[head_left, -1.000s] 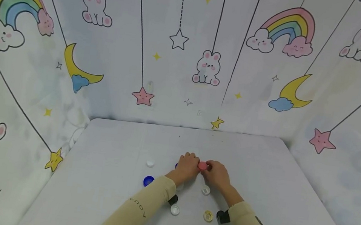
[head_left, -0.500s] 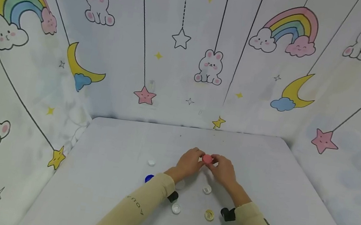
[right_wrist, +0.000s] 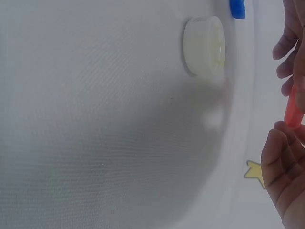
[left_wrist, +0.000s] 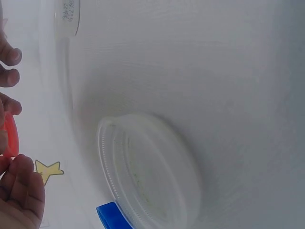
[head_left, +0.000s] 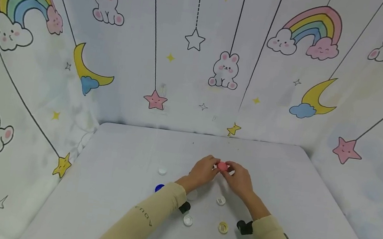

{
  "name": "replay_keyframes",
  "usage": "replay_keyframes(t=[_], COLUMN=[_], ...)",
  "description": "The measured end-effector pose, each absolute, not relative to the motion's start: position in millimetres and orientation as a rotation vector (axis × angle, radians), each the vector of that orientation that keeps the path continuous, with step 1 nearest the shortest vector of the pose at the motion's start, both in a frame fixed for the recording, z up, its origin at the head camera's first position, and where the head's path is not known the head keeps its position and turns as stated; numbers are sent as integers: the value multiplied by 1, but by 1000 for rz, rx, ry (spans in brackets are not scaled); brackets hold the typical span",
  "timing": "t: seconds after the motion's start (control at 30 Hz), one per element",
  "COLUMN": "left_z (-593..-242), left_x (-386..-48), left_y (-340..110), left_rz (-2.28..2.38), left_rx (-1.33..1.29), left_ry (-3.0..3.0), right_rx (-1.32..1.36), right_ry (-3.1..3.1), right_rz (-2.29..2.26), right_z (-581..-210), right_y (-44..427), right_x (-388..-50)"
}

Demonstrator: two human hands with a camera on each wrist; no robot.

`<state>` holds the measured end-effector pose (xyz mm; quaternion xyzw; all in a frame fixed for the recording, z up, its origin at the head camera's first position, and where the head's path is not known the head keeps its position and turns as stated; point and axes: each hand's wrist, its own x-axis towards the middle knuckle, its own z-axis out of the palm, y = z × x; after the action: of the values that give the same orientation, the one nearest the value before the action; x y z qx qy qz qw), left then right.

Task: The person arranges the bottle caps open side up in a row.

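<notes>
A red bottle cap point(head_left: 222, 166) is between my two hands, above the far middle of the table. My left hand point(head_left: 204, 169) pinches its left side with thumb and fingers. From the right, my right hand point(head_left: 240, 180) pinches it too. Both wrist views show the red cap at the image edge, partly covered by fingers. A clear round lid point(left_wrist: 147, 167) lies on the cloth under my left wrist, and a blue piece point(left_wrist: 113, 217) shows beside it. Nearest my right wrist is a white cap point(right_wrist: 205, 46), seen from its side.
Other caps lie around on the white table point(head_left: 129, 147): a white one point(head_left: 162, 170) and a blue one point(head_left: 159, 188) to the left, a white one point(head_left: 188, 220) and a yellowish one point(head_left: 223, 227) in front. A patterned cloth wall point(head_left: 190, 75) rises behind.
Both hands have moved away from me and slightly right with the red cap, apparently lifting it. My left fingers, extended past the cap before, now pinch it. The view has shifted slightly.
</notes>
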<state>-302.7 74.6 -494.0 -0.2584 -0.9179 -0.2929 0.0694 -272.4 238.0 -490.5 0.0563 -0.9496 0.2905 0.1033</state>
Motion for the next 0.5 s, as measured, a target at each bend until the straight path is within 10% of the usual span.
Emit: replay_keyframes(t=[0.5], left_z=[-496], left_x=[-307], left_y=[74], left_rz=[-1193], left_rx=[-669], left_ry=[-2763], right_rx=[191], right_ry=[-2692], right_rz=[944], right_z=[-499], right_y=[241], right_x=[-270])
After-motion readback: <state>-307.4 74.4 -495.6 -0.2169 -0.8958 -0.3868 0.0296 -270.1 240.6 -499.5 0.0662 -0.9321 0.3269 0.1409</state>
